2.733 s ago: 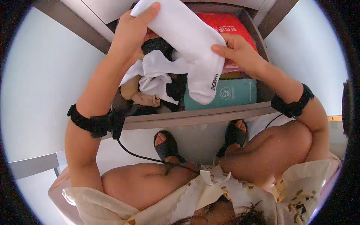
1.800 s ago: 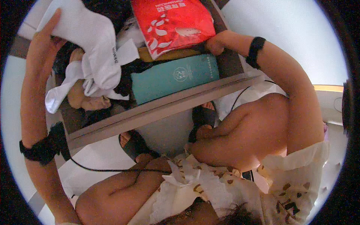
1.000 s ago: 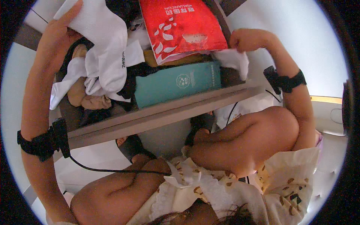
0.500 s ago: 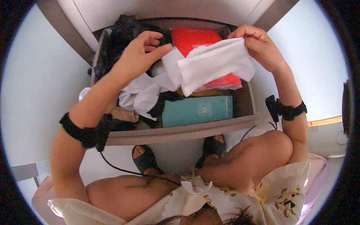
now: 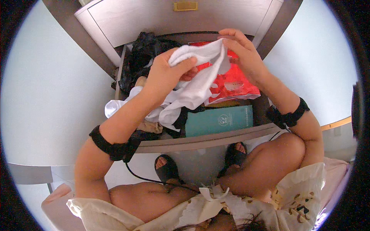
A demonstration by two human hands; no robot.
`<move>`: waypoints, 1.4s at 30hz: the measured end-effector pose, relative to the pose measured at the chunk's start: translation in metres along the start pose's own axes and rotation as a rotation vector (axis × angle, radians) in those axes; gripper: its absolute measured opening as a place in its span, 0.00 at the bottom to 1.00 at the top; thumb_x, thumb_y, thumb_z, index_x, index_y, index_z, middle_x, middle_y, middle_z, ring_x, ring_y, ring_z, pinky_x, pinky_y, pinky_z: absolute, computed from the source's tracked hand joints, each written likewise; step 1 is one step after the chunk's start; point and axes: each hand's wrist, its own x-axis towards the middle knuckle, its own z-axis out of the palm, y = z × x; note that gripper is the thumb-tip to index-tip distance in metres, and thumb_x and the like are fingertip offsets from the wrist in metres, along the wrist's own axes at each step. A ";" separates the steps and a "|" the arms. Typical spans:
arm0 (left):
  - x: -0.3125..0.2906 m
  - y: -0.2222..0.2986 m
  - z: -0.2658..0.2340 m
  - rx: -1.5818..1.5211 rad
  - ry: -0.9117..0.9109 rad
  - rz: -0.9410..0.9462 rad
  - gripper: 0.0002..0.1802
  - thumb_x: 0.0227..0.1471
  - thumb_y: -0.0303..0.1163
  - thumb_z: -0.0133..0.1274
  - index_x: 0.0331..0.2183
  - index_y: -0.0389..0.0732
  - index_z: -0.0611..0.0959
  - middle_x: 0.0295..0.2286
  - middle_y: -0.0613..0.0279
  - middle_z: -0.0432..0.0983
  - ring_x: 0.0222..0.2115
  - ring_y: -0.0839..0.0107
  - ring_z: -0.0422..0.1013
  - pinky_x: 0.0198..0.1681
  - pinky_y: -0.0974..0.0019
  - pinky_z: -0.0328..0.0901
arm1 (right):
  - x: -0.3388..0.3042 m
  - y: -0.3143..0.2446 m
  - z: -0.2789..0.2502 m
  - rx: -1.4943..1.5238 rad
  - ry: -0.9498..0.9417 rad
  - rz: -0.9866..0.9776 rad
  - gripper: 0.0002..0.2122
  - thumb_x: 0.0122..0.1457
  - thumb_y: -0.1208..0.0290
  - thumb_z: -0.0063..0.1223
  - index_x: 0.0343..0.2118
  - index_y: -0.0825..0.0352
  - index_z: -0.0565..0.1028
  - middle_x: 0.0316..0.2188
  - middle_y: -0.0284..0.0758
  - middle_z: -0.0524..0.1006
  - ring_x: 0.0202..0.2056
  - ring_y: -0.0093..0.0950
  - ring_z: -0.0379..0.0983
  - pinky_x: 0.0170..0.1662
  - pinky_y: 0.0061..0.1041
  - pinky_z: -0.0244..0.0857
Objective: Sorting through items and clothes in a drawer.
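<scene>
A white ribbed sock point(image 5: 204, 79) stretches between my two hands above an open drawer point(image 5: 208, 144). My left hand point(image 5: 167, 71) has its thumb over one end of it, with the fingers partly hidden under the cloth. At the sock's upper right end, my right hand point(image 5: 244, 52) pinches the fabric near the thumb tip. Below the sock, a red plastic package point(image 5: 235, 84) lies in the drawer. Other white garments point(image 5: 167, 117) are heaped under my left forearm, beside a beige cloth point(image 5: 150, 127).
A teal box point(image 5: 219, 121) lies along the drawer's front. Black plastic bags point(image 5: 148, 48) fill its back left. Above is a closed pale drawer point(image 5: 185, 23) with a brass-coloured handle. Black straps circle both forearms, and a cable point(image 5: 154, 184) crosses my lap.
My left hand has come onto the sock and grips it. My right hand has shifted left, and the sock now bends and hangs down between them. The view has tilted upward.
</scene>
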 end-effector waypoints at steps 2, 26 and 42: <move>0.002 0.004 -0.001 -0.013 0.009 -0.016 0.14 0.46 0.36 0.51 0.32 0.37 0.74 0.22 0.63 0.72 0.23 0.74 0.71 0.25 0.75 0.65 | -0.001 0.006 0.001 0.146 -0.038 0.044 0.19 0.52 0.59 0.44 0.44 0.63 0.61 0.41 0.30 0.64 0.43 0.23 0.59 0.45 0.30 0.56; 0.014 0.006 -0.002 0.105 0.138 -0.060 0.24 0.46 0.42 0.50 0.41 0.37 0.67 0.33 0.61 0.68 0.31 0.74 0.65 0.30 0.72 0.62 | -0.014 0.024 0.021 0.596 -0.230 0.199 0.14 0.52 0.77 0.41 0.43 0.70 0.64 0.37 0.37 0.71 0.39 0.31 0.69 0.45 0.30 0.62; 0.007 -0.013 -0.002 0.351 0.039 -0.115 0.12 0.42 0.31 0.53 0.30 0.34 0.74 0.24 0.61 0.72 0.22 0.75 0.68 0.24 0.72 0.63 | -0.022 0.028 0.014 0.038 0.102 0.386 0.15 0.49 0.62 0.52 0.34 0.68 0.66 0.26 0.33 0.68 0.30 0.24 0.65 0.34 0.23 0.61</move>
